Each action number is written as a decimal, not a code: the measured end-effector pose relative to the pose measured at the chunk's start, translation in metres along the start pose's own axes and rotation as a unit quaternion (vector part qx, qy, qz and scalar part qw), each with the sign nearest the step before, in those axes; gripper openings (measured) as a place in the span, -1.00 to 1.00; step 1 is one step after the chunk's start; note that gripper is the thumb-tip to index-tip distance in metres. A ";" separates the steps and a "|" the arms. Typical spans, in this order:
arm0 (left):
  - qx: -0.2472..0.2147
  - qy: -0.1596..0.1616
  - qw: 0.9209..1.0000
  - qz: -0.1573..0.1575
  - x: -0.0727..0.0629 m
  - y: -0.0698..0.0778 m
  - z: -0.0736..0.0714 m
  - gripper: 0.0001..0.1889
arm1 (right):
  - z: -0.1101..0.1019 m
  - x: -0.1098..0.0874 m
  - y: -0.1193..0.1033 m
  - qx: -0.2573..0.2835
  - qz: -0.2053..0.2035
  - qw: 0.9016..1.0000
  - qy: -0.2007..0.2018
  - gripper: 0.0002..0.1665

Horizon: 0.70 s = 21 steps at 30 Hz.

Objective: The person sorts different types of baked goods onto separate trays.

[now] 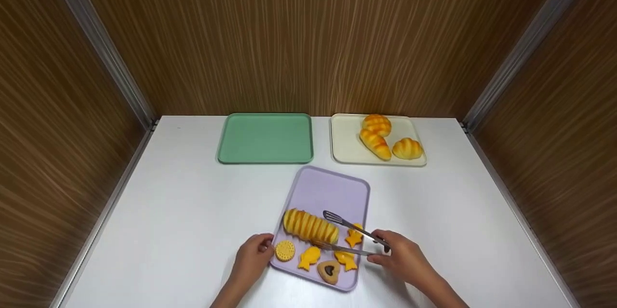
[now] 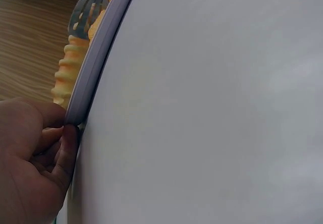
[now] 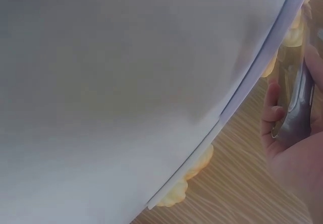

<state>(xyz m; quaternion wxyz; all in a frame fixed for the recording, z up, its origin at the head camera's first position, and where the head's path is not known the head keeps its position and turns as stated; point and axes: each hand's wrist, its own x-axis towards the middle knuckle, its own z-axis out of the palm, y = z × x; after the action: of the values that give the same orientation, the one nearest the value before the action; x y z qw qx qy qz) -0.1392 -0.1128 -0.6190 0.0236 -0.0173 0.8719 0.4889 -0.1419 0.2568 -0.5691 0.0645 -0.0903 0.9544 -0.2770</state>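
My left hand (image 1: 253,255) pinches the left rim of a light purple tray (image 1: 328,190) near its lower corner; the left wrist view shows finger and thumb at that rim (image 2: 91,72). In my right hand (image 1: 402,256) are metal tongs (image 1: 356,229) with slotted heads, their arms spread apart. A long ridged bread roll (image 1: 311,226) lies across the tray, between the tong heads. Below it lie a round cracker (image 1: 285,250), a fish-shaped cookie (image 1: 309,257) and a heart-shaped cookie (image 1: 328,272). Partly behind the tongs are another fish-shaped cookie (image 1: 347,261) and a star-tipped yellow cookie (image 1: 354,238).
A green tray (image 1: 265,138) with nothing on it sits at the back. To its right, a cream tray (image 1: 344,141) bears a round bun (image 1: 377,125), a long roll (image 1: 375,144) and a small croissant (image 1: 408,149). Wood-grain panels (image 1: 308,38) enclose the white table (image 1: 193,216).
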 end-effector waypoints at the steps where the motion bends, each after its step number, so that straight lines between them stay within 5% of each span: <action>1: 0.000 0.000 1.000 0.000 0.000 0.000 0.000 -0.71 | 0.000 0.000 -0.001 -0.006 0.001 1.000 0.000 -0.41; 21: 0.007 0.008 1.000 0.021 -0.002 -0.001 -0.001 -0.72 | 0.003 0.000 0.001 -0.019 -0.079 0.996 0.035 -0.60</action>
<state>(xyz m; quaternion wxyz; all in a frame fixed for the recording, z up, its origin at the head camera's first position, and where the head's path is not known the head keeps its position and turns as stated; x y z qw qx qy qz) -0.1371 -0.1136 -0.6192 0.0071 -0.0029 0.8755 0.4831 -0.1419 0.2558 -0.5725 0.0076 -0.1570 0.9510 -0.2661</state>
